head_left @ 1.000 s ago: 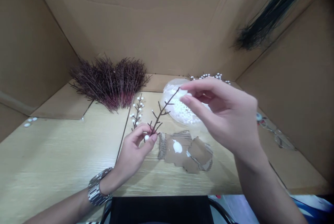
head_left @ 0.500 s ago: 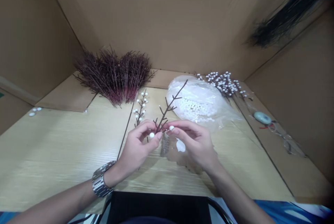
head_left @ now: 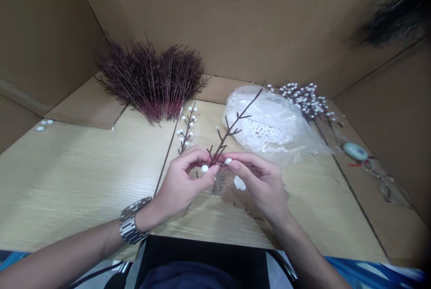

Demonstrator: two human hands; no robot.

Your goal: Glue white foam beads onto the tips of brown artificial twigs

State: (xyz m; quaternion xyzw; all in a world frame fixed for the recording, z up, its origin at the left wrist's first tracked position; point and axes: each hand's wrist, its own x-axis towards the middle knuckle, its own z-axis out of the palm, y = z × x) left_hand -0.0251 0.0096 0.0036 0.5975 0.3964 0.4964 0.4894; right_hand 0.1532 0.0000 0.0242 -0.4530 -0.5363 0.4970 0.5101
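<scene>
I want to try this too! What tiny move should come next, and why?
Perhaps the right hand should press its white bead onto the twig: the bead sits by a side tip, the left hand holds the twig, and upper tips look bare.

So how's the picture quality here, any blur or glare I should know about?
Head view: the dark strands at upper right are blurred, that corner shadowed; head view: glare streaks on the clear plastic bag, soft sheen on the tabletop at left; head view: the twig in the left hand looks fairly clear.
</scene>
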